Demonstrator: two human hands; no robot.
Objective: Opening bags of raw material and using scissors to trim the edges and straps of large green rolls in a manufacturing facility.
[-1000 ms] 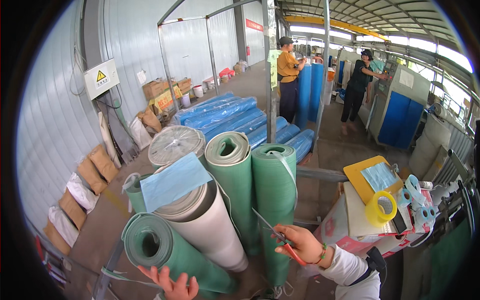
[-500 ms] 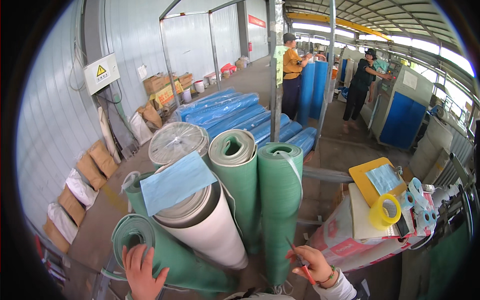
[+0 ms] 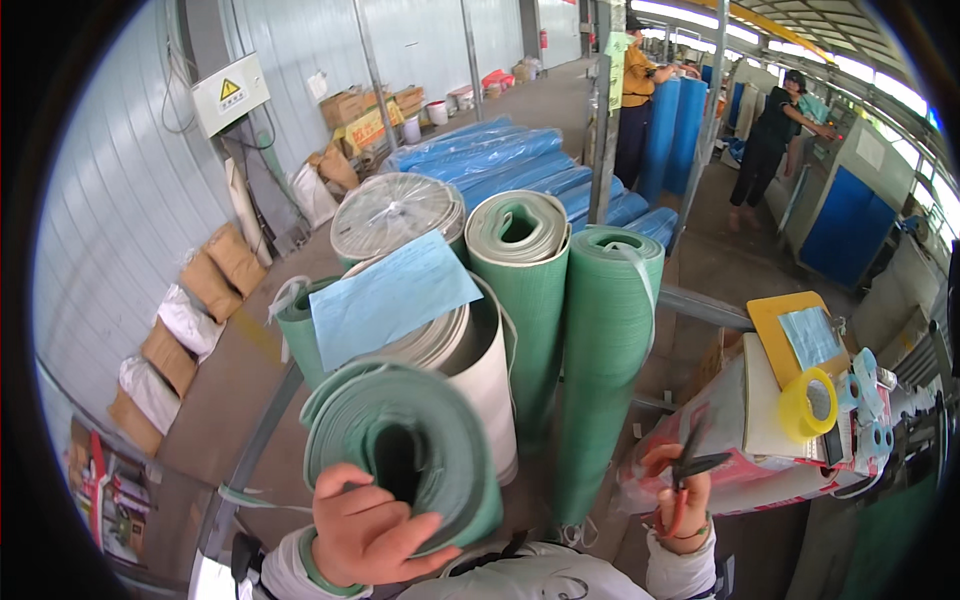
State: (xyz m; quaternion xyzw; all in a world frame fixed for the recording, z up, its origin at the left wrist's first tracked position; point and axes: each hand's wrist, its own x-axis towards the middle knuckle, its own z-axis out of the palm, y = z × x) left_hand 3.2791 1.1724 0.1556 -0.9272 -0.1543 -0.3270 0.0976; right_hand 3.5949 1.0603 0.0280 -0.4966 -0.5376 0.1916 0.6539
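A roll of green sheet (image 3: 405, 440) leans toward me, its spiral end and dark hollow core facing up. My left hand (image 3: 370, 530) is at the near rim of that end, fingers bent and partly spread against the sheet. On the right, my right hand (image 3: 685, 495) holds scissors (image 3: 692, 466) with red handles; their dark blades point up and stand apart. Behind the near roll is a pale roll (image 3: 478, 365) with a light blue sheet (image 3: 390, 300) lying over its top. Two more green rolls, one pale-rimmed (image 3: 520, 320) and one tied with a white strap (image 3: 612, 310), stand beside it.
A metal frame rail (image 3: 250, 460) runs along the left of the rolls. At right, a wrapped box (image 3: 690, 440) carries a clipboard (image 3: 770, 310) and yellow tape (image 3: 808, 405). Blue wrapped rolls (image 3: 500, 160) lie behind. Two people stand farther back, one by a machine (image 3: 850, 210).
The near green roll has swung rightward and more upright, its end now closer to me. My left hand moved right with it. The scissors rose and their blades spread. The view shifted left.
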